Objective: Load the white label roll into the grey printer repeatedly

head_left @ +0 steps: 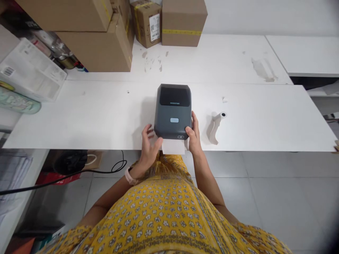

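A dark grey label printer point(172, 120) with a glossy black top panel sits at the front of the white table. White paper point(173, 146) sticks out of its near side and hangs over the table edge. My right hand point(194, 137) grips the printer's right front corner, thumb on top and fingers along the side. At the left front corner is my left hand point(150, 148), fingers apart, its thumb at the printer's lower edge; whether it touches cannot be made out. Right of the printer lies a small paper roll point(217, 123), its loose end curling toward me.
Cardboard boxes point(103, 49) are stacked at the back left, and two more, including a taped carton point(182, 23), stand against the wall. A white box point(34, 67) and a green can point(19, 100) are at far left. A black cable point(100, 170) runs below the table point(265, 120).
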A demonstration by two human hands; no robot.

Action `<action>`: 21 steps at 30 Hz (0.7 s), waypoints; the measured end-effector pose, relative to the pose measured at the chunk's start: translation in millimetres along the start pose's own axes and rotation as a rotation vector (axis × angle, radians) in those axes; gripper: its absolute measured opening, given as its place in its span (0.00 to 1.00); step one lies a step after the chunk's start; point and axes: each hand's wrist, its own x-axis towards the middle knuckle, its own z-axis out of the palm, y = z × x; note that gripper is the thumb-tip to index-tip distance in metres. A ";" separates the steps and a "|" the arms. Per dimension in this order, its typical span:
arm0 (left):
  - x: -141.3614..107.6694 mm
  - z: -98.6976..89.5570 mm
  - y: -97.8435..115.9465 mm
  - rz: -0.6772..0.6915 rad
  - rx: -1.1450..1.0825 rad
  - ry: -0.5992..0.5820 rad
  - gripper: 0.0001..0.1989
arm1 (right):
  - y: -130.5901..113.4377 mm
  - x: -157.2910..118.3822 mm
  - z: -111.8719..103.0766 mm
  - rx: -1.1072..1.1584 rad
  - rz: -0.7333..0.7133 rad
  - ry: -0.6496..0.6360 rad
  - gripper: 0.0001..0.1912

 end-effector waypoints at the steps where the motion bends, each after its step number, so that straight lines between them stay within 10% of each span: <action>1: -13.1 -2.8 0.8 -0.016 0.027 0.072 0.28 | 1.4 0.0 0.4 0.004 0.002 0.005 0.46; 7: -35.4 12.8 25.9 -0.402 -0.014 -0.457 0.20 | 5.2 0.2 0.6 0.032 -0.009 0.021 0.46; 17: -23.0 25.0 28.2 -0.430 -0.118 -0.506 0.26 | 4.1 1.0 -2.3 0.055 0.002 -0.011 0.46; 21: -15.8 4.7 36.9 -0.374 -0.005 -0.732 0.24 | -10.4 -4.9 -0.1 -0.079 -0.059 0.036 0.40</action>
